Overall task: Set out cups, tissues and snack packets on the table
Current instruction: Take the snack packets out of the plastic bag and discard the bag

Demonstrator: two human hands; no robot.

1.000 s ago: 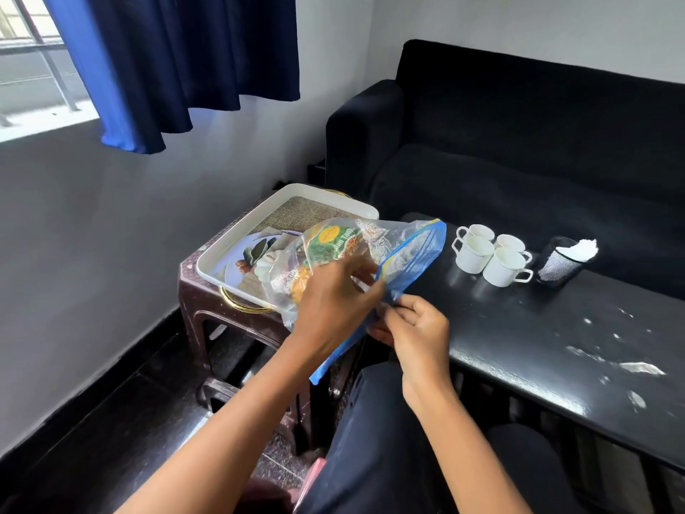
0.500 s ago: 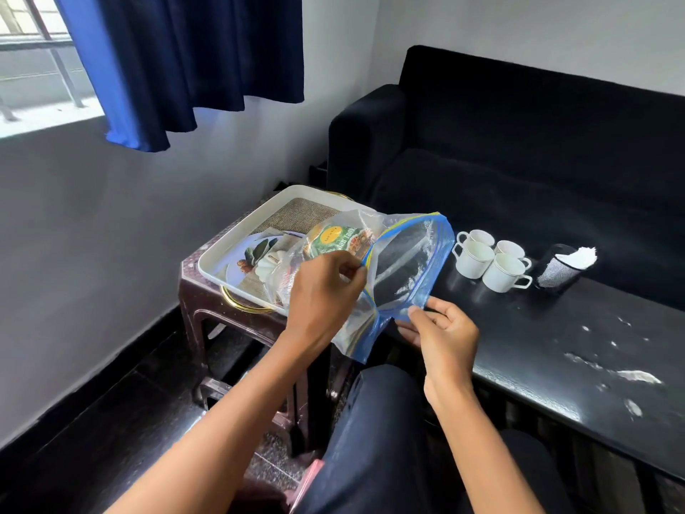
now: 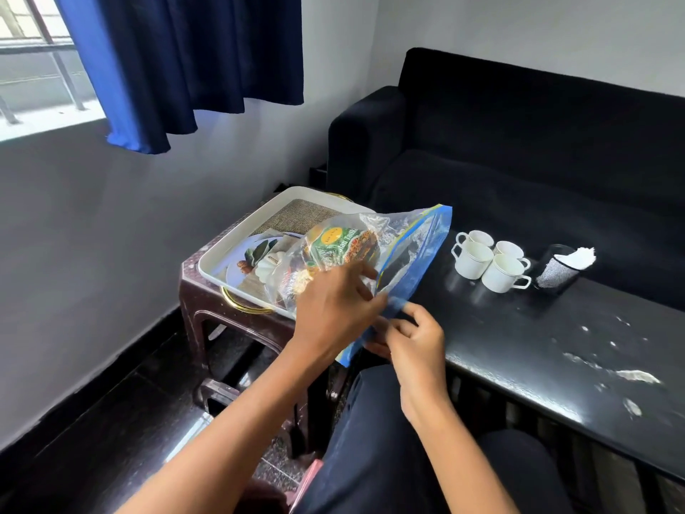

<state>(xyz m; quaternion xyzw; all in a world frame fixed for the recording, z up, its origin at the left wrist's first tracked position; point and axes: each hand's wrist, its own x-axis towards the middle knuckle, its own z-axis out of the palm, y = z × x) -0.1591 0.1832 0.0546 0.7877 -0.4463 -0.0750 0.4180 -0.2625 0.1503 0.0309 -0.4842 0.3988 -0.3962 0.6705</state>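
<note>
A clear zip bag (image 3: 409,250) with a blue edge hangs between my hands, above the gap between stool and table. Inside it lies a green and orange snack packet (image 3: 343,246) among other packets. My left hand (image 3: 333,309) grips the bag's near side, fingers at its mouth. Just right of it, my right hand (image 3: 417,337) pinches the blue lower edge. Several white cups (image 3: 489,259) stand grouped on the black table (image 3: 537,346). A black mesh holder (image 3: 556,272) with white tissues (image 3: 578,255) stands right of the cups.
A white tray (image 3: 237,250) with a printed mat rests on a brown plastic stool (image 3: 222,320) left of the table. A black sofa (image 3: 537,142) runs behind the table. White smears (image 3: 630,372) mark the table's right part. My knees are below the table's near edge.
The bag's mouth, held wide half a second ago, has narrowed. My right hand has come in and up to the blue edge, close to my left hand.
</note>
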